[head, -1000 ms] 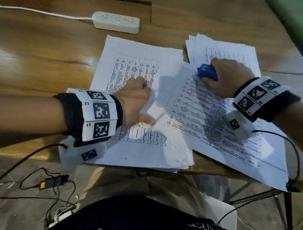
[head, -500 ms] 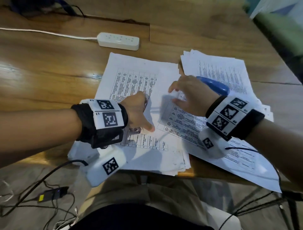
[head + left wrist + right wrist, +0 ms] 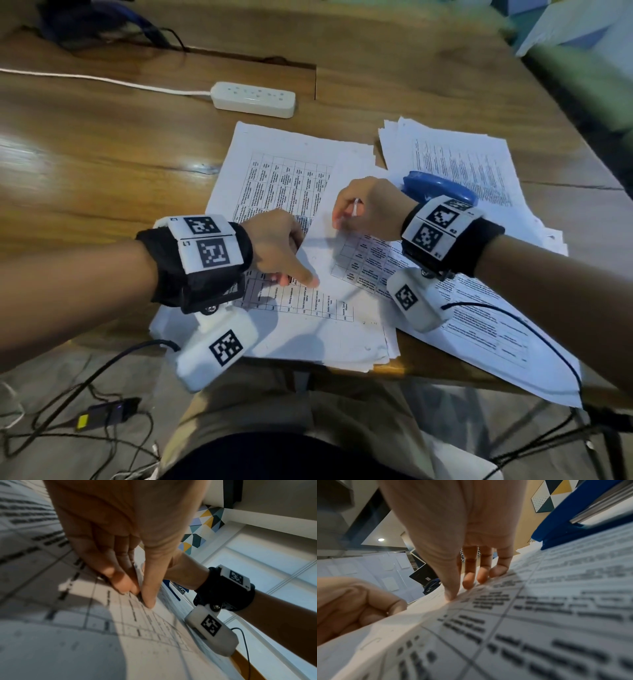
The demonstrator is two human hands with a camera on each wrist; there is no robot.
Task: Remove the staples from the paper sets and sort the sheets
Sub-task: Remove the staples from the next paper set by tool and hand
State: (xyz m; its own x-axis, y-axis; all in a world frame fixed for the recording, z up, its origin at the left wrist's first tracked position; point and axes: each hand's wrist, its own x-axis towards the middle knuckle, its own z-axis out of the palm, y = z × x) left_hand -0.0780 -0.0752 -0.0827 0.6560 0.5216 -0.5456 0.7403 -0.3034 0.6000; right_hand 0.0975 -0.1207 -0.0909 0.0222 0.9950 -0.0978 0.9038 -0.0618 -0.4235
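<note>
Left hand [image 3: 274, 240]: thumb and fingers pinched together on the near edge of the top sheet [image 3: 322, 260].
Right hand [image 3: 371, 205]: fingers clamped on the same sheet's far edge, lifting it.
Staple [image 3: 370, 643]: in the sheet's corner, between the two grips.
Stapler [image 3: 442, 191]: blue, just behind the right wrist, lying on the right stack [image 3: 479, 164].
Left stack [image 3: 274, 164]: flat under the left hand.

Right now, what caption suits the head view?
Both hands work a printed sheet over paper stacks; blue stapler set aside.
</note>
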